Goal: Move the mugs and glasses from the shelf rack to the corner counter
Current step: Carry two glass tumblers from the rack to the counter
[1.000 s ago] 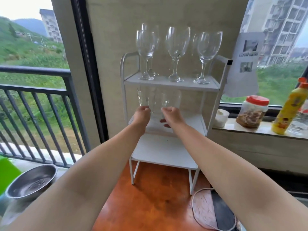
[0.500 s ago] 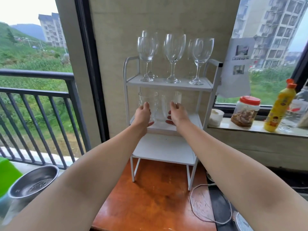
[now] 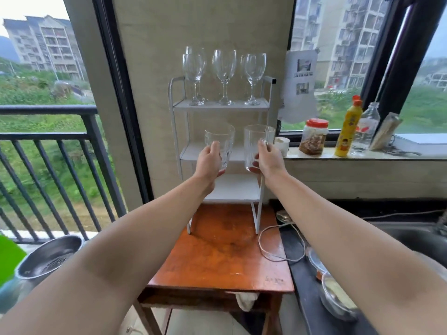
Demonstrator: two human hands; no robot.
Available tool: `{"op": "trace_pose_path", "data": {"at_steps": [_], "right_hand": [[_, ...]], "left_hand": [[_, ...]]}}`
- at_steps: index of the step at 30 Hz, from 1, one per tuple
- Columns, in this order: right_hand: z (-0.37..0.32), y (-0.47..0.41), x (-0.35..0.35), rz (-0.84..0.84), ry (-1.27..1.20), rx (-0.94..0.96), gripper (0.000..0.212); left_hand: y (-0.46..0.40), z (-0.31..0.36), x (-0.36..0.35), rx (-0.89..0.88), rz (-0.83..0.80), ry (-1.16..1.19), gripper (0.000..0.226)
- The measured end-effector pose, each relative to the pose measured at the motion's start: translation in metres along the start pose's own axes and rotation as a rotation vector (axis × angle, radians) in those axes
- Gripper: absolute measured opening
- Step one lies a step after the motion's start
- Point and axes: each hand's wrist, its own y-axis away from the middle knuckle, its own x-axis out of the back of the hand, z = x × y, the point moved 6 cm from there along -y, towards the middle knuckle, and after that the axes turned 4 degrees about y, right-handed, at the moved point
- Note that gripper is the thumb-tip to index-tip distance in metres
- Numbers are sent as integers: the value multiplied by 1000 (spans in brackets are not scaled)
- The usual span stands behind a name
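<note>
A white three-tier shelf rack (image 3: 267, 93) stands on a small orange-brown table (image 3: 217, 257). Several clear wine glasses (image 3: 224, 68) stand upright on its top shelf. My left hand (image 3: 208, 163) is shut on a patterned clear tumbler (image 3: 221, 139), held upright in front of the middle shelf. My right hand (image 3: 268, 160) is shut on a smooth clear glass (image 3: 257, 139), also upright, beside the rack's right post. Both glasses are off the shelf, in the air.
A window sill at the right carries a small white cup (image 3: 283, 145), a red-lidded jar (image 3: 314, 136), a yellow bottle (image 3: 348, 129) and a clear bottle (image 3: 365, 129). A dark counter (image 3: 297, 259) with a cable, bowls and a sink (image 3: 420, 238) lies lower right. A metal basin (image 3: 48, 257) sits lower left.
Both hands have closed on the two glasses and drawn them out of the middle shelf toward me. The view has pulled back and swung right.
</note>
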Motion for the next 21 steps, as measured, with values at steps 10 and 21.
{"op": "trace_pose_path", "data": {"at_steps": [10,21], "right_hand": [[27,87,181,299,17,-57,30],[80,276,466,659,95,-233,32]], "left_hand": [[105,-48,-106,98,-180,-13,36],[314,-144,-303,348,-465,14,30]]}}
